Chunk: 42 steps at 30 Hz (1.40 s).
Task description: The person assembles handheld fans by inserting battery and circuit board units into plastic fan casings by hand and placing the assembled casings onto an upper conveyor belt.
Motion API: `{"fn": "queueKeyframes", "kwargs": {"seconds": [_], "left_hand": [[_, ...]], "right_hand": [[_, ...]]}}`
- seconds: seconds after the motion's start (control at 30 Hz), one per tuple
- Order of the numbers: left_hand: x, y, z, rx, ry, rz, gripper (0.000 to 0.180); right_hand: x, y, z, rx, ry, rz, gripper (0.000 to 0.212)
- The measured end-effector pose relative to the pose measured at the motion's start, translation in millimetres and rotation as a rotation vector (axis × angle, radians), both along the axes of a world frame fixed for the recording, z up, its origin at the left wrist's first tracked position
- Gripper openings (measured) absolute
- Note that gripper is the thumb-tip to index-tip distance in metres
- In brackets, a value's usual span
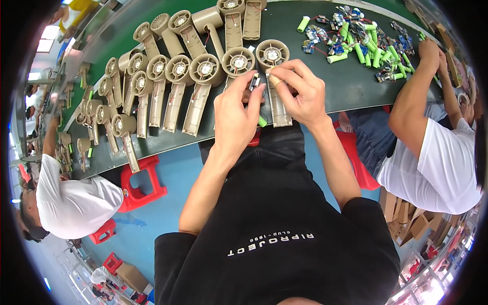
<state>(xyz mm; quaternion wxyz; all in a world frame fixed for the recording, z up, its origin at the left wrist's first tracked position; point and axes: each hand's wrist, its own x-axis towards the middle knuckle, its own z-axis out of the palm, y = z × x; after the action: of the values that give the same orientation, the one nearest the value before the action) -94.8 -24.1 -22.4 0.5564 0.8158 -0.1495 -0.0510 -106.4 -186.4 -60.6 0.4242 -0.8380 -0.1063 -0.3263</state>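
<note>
a dark green desk (351, 86) is seen spread with rows of tan fan housings (173, 76), each with a round fan head and a long open handle, laid side by side and partly overlapping to the left of the hands. a heap of green battery cells and small blue circuit boards (363, 40) is piled at the far right of the desk, well apart from the work in hand. at that heap a co-worker's forearm (414, 96) is stretched out from the right, and the white sleeve is seen below it. another person in a white shirt (71, 198) is bent at the desk's left end. red plastic stools (142, 185) are stood on the blue floor beneath.

at the desk's near edge one tan housing (274, 91) is laid lengthwise, fan head away from the person. the right hand (300, 94) is curled over its handle, thumb and forefinger pinched on a part just below the fan head. the left hand (239, 114) is raised just beside it, fingers bent, and a small dark circuit board (254, 81) is gripped at the fingertips, touching the housing's edge. a green battery cell (262, 121) is seen just under the left hand's heel; whether it is held cannot be told. both forearms are brought up from the lower edge, converging over the housing.
</note>
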Motion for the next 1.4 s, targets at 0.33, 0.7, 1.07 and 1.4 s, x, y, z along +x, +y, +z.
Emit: {"fn": "queueKeyframes", "kwargs": {"seconds": [0.33,0.7,1.07,1.4], "left_hand": [[-0.3,-0.6,-0.4,0.117,-0.24,-0.065,0.031],[6.9,5.1,-6.6,0.224,-0.468,-0.189,0.032],[16.6,11.6,2.4,0.253,-0.411,-0.338,0.031],[-10.0,-12.6,-9.8,0.257,-0.366,-0.037,0.038]], "right_hand": [[1.5,2.7,2.7,-0.014,-0.064,0.012,0.014],[-0.7,0.8,0.0,-0.146,-0.101,-0.001,0.017],[-2.6,-0.1,-2.0,-0.152,-0.117,0.011,0.018],[-9.7,1.6,13.6,0.027,0.032,-0.048,0.021]]}}
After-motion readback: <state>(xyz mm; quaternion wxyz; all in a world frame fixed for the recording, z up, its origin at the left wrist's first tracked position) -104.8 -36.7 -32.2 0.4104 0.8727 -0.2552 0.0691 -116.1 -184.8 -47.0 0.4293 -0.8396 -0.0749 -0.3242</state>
